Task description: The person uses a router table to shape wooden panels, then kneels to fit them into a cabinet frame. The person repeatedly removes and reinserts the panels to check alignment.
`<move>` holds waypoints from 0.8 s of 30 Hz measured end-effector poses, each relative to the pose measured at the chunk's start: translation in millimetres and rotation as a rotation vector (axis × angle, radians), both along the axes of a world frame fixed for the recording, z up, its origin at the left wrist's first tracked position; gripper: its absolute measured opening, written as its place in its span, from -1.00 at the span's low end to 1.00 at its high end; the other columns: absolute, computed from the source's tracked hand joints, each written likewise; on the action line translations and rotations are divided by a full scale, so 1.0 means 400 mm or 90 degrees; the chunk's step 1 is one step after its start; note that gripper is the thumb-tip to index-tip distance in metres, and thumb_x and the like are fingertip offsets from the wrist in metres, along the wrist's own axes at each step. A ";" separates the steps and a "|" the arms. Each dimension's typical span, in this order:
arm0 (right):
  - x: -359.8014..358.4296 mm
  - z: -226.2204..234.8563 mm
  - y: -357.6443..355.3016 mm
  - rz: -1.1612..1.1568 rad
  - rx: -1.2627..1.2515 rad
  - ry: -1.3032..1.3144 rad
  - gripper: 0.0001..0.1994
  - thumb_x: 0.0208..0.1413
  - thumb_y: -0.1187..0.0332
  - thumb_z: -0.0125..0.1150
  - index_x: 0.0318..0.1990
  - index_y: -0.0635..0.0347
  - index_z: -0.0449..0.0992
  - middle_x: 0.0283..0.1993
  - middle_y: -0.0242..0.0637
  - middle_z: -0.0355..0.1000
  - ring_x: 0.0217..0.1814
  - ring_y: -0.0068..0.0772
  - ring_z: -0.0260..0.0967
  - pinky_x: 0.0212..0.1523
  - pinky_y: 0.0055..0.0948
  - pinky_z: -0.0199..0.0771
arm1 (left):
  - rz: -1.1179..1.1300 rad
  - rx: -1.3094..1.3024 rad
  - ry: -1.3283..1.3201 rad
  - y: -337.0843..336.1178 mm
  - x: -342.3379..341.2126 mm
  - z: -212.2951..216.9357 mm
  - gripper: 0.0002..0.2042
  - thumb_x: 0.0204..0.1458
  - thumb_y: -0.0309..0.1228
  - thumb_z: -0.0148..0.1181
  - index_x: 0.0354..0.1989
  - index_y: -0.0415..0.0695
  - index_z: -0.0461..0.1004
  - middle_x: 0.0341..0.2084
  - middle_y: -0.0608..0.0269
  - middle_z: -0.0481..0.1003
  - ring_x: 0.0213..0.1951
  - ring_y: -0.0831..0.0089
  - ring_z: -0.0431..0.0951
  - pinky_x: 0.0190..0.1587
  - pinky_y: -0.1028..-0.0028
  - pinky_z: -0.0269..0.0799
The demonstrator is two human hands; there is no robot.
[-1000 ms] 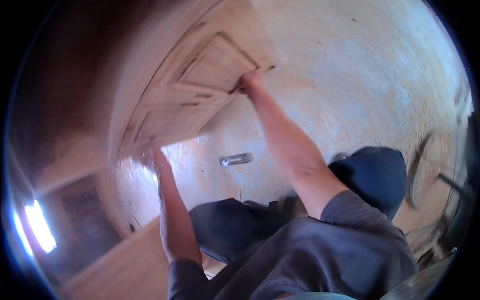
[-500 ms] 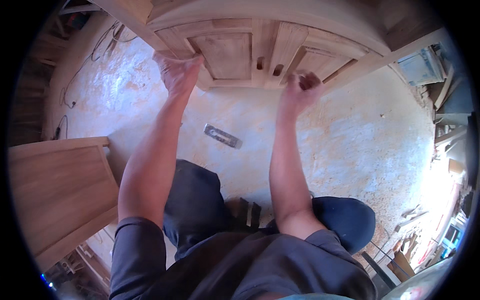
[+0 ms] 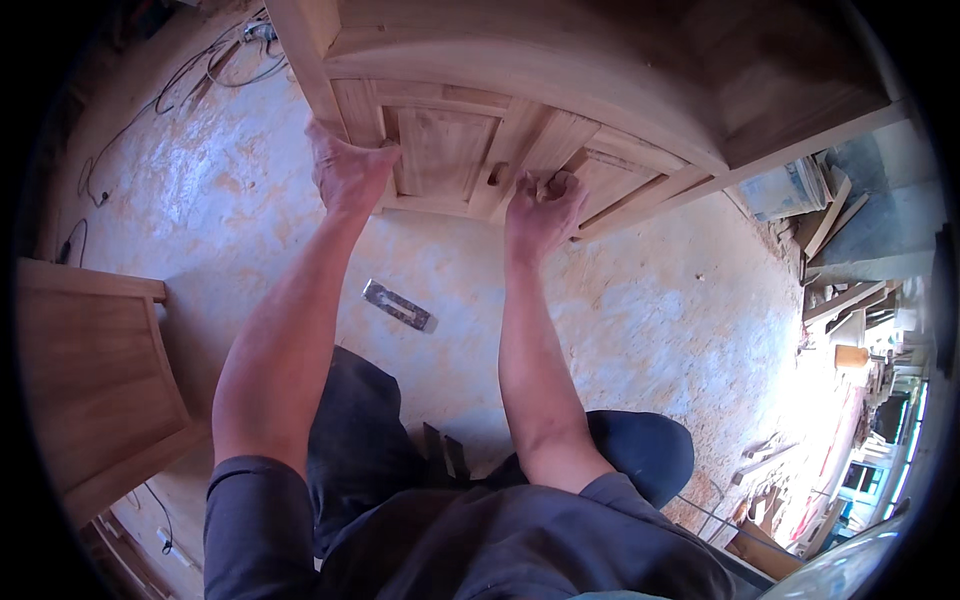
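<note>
A pale wooden cabinet (image 3: 530, 70) stands in front of me with two panelled doors in its lower front. My left hand (image 3: 348, 172) grips its left side, with the thumb toward the left door (image 3: 445, 150) and the fingers round the outer edge, partly hidden. My right hand (image 3: 543, 215) is closed, its curled fingers at the inner edge of the right door (image 3: 625, 180), where they cover that door's pull slot. Beside it, the left door's oval pull slot (image 3: 494, 174) shows. Between my forearms, a flat metal piece with a pale slot (image 3: 399, 305) lies on the floor.
Another wooden panelled piece (image 3: 100, 370) stands at the left. Black cables (image 3: 165, 95) run over the worn floor (image 3: 640, 310) at the far left. Wood offcuts (image 3: 845, 300) and scraps are heaped along the right side. My knees (image 3: 640, 455) are bent below my arms.
My right hand has moved from the right door's lower part to its inner edge, over the pull slot. My left hand stays at the cabinet's left side. The view has shifted.
</note>
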State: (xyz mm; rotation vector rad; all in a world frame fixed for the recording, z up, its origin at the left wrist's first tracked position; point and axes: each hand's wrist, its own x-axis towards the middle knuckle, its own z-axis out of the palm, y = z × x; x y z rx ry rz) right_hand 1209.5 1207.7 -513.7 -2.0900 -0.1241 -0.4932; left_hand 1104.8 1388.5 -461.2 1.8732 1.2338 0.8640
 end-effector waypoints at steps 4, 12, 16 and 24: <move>0.002 -0.063 -0.023 0.019 0.068 0.003 -0.69 -0.07 0.47 0.50 -0.21 0.25 0.48 -0.30 -0.19 0.44 -0.23 -0.14 0.42 -0.17 -0.20 0.42 | -0.001 0.044 -0.007 0.007 0.003 -0.023 -0.07 -0.34 -0.29 0.52 0.26 -0.24 0.10 0.07 -0.17 0.44 0.14 -0.12 0.48 0.21 0.12 0.40; -0.030 -0.231 -0.123 0.014 0.244 0.292 -0.79 0.05 0.57 0.29 -0.13 0.41 0.61 -0.29 -0.20 0.62 -0.29 -0.42 0.54 -0.16 -0.40 0.55 | -0.027 -0.015 0.021 0.007 -0.008 -0.027 -0.04 -0.32 -0.24 0.54 0.26 -0.33 0.08 0.14 -0.21 0.39 0.20 -0.06 0.44 0.24 0.15 0.38; 0.019 -0.174 -0.155 0.043 0.483 0.235 -0.87 0.06 0.66 0.20 -0.23 0.44 0.58 -0.37 -0.19 0.55 -0.35 -0.42 0.51 -0.35 -0.49 0.51 | 0.047 0.124 -0.007 0.029 0.019 -0.089 -0.05 -0.33 -0.26 0.54 0.26 -0.30 0.09 0.12 -0.21 0.37 0.16 0.00 0.45 0.25 0.19 0.35; 0.119 -0.024 -0.215 -0.018 0.641 0.128 -0.82 0.06 0.68 0.12 -0.18 0.48 0.55 -0.33 -0.02 0.54 -0.38 -0.23 0.53 -0.42 -0.38 0.60 | -0.189 -0.092 0.027 -0.194 0.127 -0.142 -0.39 -0.07 -0.33 0.31 0.18 -0.34 0.32 -0.10 -0.16 0.50 -0.03 -0.05 0.53 0.06 0.06 0.45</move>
